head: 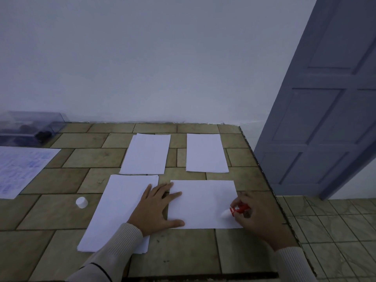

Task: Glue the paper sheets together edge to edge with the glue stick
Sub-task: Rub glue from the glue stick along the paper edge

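A white paper sheet (203, 200) lies crosswise on the tiled counter in front of me. My left hand (156, 208) presses flat on its left edge, fingers spread, partly over a stack of white sheets (116, 210) to the left. My right hand (256, 216) grips a red glue stick (238, 209), its white tip touching the sheet near the right edge. The glue stick's white cap (81, 202) stands on the counter, left of the stack. Two more white sheets lie farther back, one at the centre (146, 153) and one at the right (205, 153).
A printed sheet (22, 169) lies at the far left, behind it a clear plastic box (30, 127) with dark items against the wall. The counter's right edge (270, 186) drops to a tiled floor beside a blue-grey door (325, 110).
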